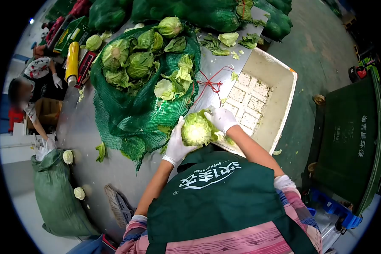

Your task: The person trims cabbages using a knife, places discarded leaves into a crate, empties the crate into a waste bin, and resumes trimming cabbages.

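A pale green cabbage [196,129] is held between my two gloved hands, close to my apron. My left hand [178,144] cups its left side, fingers pointing up along it. At its upper right, my right hand [221,120] has its fingers bent against the outer leaves. Beyond lies a green mesh bag [127,110], spread on the metal table [82,127], with several cabbages [140,64] and loose leaves [175,86] on it. A tangled red string [210,84] rests to the right of the bag.
A white foam box [283,91] stands at the right, beside the table edge. Full green mesh bags [186,13] line the back. A brush [116,205] and two small cabbages [67,157] are at the left. Another person [38,67] stands at the far left, near a green sack [57,194].
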